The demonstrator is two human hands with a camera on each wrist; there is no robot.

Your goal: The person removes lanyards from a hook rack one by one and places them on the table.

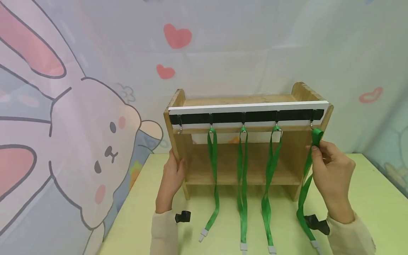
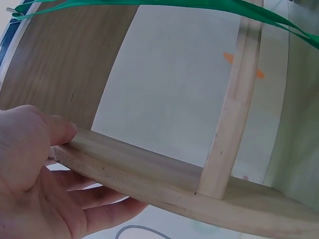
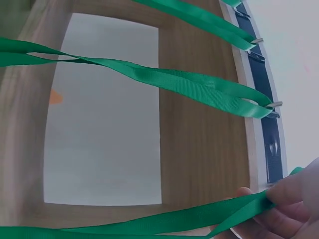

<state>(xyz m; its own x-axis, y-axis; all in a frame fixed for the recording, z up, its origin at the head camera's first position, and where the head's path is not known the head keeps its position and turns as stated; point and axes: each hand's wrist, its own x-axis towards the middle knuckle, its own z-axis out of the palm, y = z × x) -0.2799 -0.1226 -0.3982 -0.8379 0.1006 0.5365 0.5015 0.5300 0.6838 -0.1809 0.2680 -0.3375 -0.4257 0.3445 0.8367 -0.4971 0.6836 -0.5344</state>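
A small wooden shelf stands on the table. Along its top front runs a white rail with a black strip and several metal hooks. Three green lanyards hang from the middle hooks, their pale clips downward. My right hand pinches another green lanyard near its top loop. That loop is right at the rightmost hook; in the right wrist view the fingers hide it. With thumb and fingers on either side, my left hand grips the shelf's left side panel.
The light green-yellow tabletop extends around the shelf. Behind it hangs a backdrop with a cartoon rabbit and pink hearts. A bare hook sits at the rail's left end. Small black wrist devices are at both sleeves.
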